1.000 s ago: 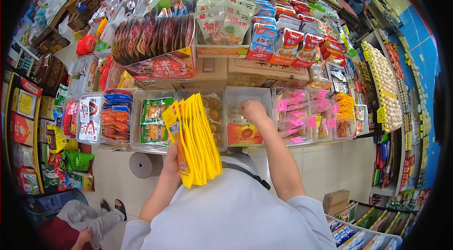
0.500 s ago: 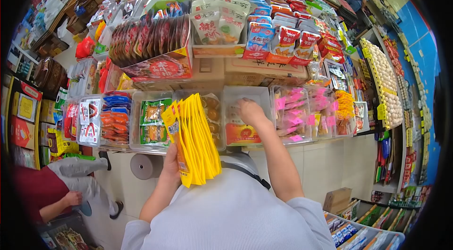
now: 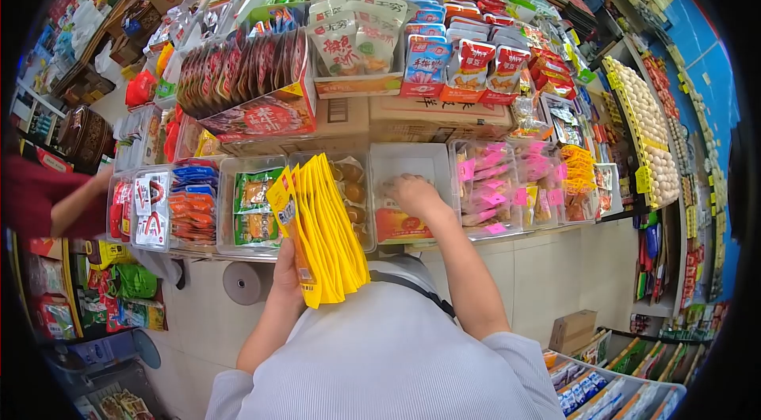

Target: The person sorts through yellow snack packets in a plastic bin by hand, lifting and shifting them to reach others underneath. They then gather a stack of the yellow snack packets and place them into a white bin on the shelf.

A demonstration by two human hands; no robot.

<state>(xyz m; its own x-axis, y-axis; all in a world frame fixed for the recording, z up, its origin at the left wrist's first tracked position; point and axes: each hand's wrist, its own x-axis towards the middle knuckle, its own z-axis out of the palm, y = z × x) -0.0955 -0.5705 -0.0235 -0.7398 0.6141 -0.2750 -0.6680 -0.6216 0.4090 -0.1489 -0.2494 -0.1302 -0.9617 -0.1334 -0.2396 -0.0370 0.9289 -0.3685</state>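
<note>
My left hand (image 3: pixel 289 273) grips a fanned stack of yellow snack packets (image 3: pixel 325 234) upright by its lower left side, in front of the bins. My right hand (image 3: pixel 414 196) is inside a clear plastic bin (image 3: pixel 436 157), palm down. Its bent fingers are closed at the upper part of a red and yellow snack packet (image 3: pixel 400 226) lying there; the fingertips are partly hidden. To the left, a bin of round brown packaged food (image 3: pixel 349 182) sits partly behind the yellow stack. Pink-tagged packets (image 3: pixel 485 182) fill the bin to the right.
Green packets (image 3: pixel 258 198) and orange packets (image 3: pixel 193 214) stand in bins on the left. Behind are cardboard boxes (image 3: pixel 436 119) and a display box of dark packets (image 3: pixel 246 87). Egg trays (image 3: pixel 638 123) stand at right. Another person's red sleeve (image 3: pixel 71 194) reaches in at far left.
My right hand has moved slightly down over the packet in the bin. My left hand keeps the yellow stack. The other person at left has come upright, with an arm toward the shelf's end.
</note>
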